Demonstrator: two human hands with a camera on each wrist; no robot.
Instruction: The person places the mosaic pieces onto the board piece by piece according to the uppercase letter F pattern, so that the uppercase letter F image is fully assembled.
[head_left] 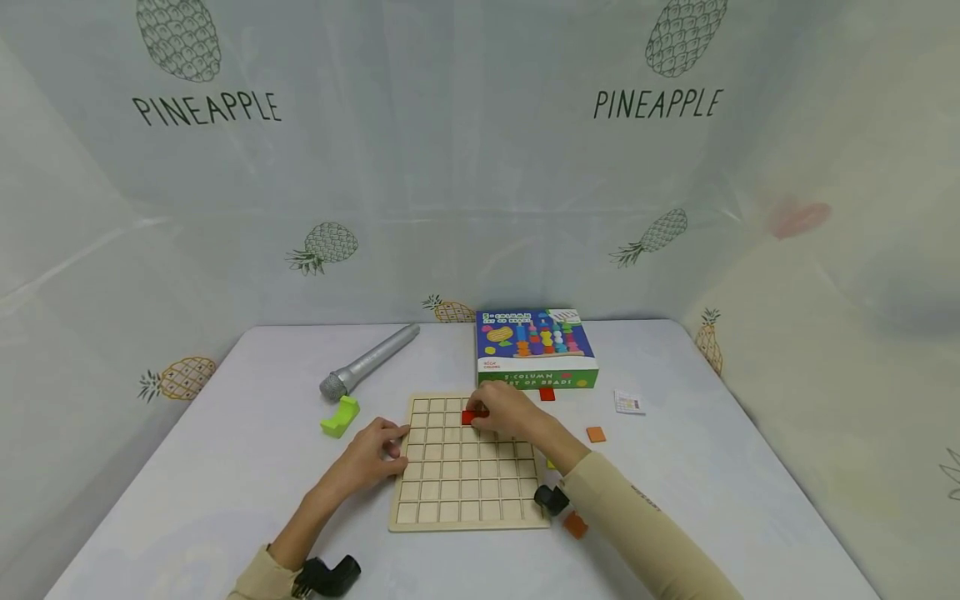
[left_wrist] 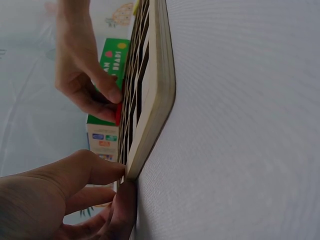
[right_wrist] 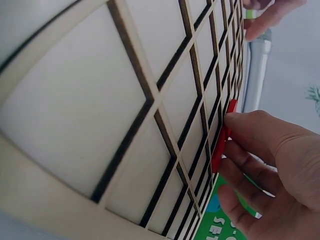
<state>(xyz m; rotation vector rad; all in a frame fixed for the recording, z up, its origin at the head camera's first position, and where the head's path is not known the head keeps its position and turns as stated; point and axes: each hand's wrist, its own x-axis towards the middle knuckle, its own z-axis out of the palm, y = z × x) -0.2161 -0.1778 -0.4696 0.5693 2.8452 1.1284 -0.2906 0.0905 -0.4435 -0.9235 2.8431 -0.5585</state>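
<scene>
A pale wooden grid board (head_left: 450,529) lies flat on the table, with red square tile pieces (head_left: 468,417) in its upper rows. My right hand (head_left: 506,411) reaches over the far part of the board. Its thumb and fingers pinch a red tile (right_wrist: 218,152) at the grid, partly hidden by the fingertips. Red shows on both sides of the thumb in the right wrist view. At the board's left edge, my left hand (head_left: 371,454) touches the wood with thumb and fingertips spread along the side (left_wrist: 165,85).
A bead-set box (head_left: 536,379) stands behind the board. To the left lie a silver microphone (head_left: 371,364) and a lime-green block (head_left: 341,417). Orange tiles (head_left: 596,434), another red tile (head_left: 547,394) and a small printed card (head_left: 628,402) lie on the right.
</scene>
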